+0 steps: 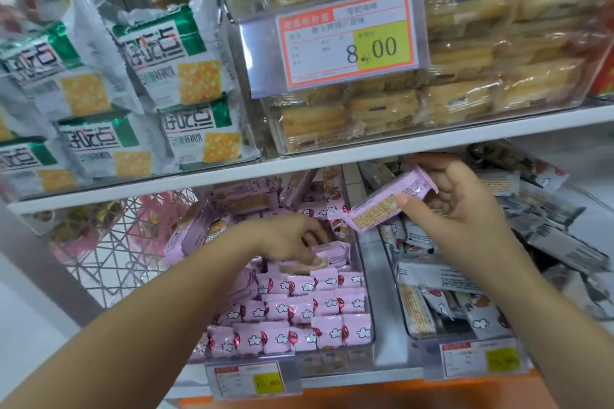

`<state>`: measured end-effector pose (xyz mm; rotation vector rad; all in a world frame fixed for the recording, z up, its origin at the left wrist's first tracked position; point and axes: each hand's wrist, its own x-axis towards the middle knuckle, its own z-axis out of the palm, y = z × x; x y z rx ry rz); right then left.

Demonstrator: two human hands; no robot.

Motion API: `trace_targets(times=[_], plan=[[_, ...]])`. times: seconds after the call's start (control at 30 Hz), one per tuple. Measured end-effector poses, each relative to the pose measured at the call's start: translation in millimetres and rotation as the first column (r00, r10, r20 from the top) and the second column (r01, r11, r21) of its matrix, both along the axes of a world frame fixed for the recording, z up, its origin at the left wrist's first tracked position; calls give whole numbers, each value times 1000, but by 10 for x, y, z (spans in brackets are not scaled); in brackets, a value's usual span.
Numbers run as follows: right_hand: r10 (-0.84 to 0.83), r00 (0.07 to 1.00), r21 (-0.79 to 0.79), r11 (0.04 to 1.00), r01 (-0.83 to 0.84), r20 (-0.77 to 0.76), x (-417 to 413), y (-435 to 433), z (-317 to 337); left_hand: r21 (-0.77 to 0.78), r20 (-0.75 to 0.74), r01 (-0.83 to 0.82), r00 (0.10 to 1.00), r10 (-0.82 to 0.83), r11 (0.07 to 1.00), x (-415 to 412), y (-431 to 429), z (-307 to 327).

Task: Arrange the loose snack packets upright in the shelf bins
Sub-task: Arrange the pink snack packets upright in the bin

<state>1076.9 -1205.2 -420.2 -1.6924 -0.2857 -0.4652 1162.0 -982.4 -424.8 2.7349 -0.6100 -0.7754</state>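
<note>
A clear bin [367, 339] on the lower shelf holds rows of upright pink snack packets [319, 305] at the front and loose pink ones [246, 202] piled at the back. My left hand [292, 237] reaches into the middle of this bin, its fingers curled on a pink packet [332, 251] lying flat there. My right hand [455, 196] is raised above the gap between the bins and pinches a long pink packet [388, 201] between thumb and fingers, tilted with its printed back showing.
A second clear bin [410, 325] to the right holds jumbled grey-white packets [442, 276]. The white upper shelf edge [299, 164] hangs just above my hands, carrying green-white cracker bags [186, 66] and wrapped cakes [465, 83]. Price tags [252, 378] front the bins. A wire basket [113, 242] stands left.
</note>
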Motion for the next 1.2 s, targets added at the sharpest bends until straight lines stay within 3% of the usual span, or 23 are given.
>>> trace_targets(times=[0.17, 0.27, 0.4, 0.63, 0.8, 0.87, 0.93, 1.0, 1.1, 1.2], plan=[[-17, 999, 67, 998, 19, -29, -22, 33, 17, -234, 187, -82, 974, 128, 969, -230, 251, 211], [76, 995, 69, 995, -71, -68, -62, 53, 41, -463, 282, -130, 916, 285, 876, -441, 342, 254], [291, 949, 48, 957, -288, -119, -122, 119, 68, -718, 106, -176, 929, 356, 673, -666, 242, 300], [397, 914, 81, 917, -391, -83, -147, 131, 101, -773, 64, -99, 971, 232, 626, -682, -46, 429], [346, 937, 131, 932, -337, -53, -178, 103, 107, -798, -57, -151, 983, 177, 583, -622, -104, 402], [290, 956, 149, 948, -281, -45, -171, 70, 100, -758, -65, -178, 978, 198, 628, -552, -39, 389], [225, 974, 127, 968, -219, -36, -158, 21, 106, -599, 8, -162, 978, 208, 784, -432, 76, 340], [197, 980, 147, 970, -191, -26, -153, -10, 115, -387, -12, -155, 986, 164, 909, -320, 145, 274], [129, 992, 183, 975, -126, -5, -144, -32, 115, -153, -59, -98, 994, 90, 983, -174, 138, 177], [48, 999, 176, 983, -50, 18, -117, -63, 99, 50, -28, -5, 1000, 7, 999, -54, 57, 134]])
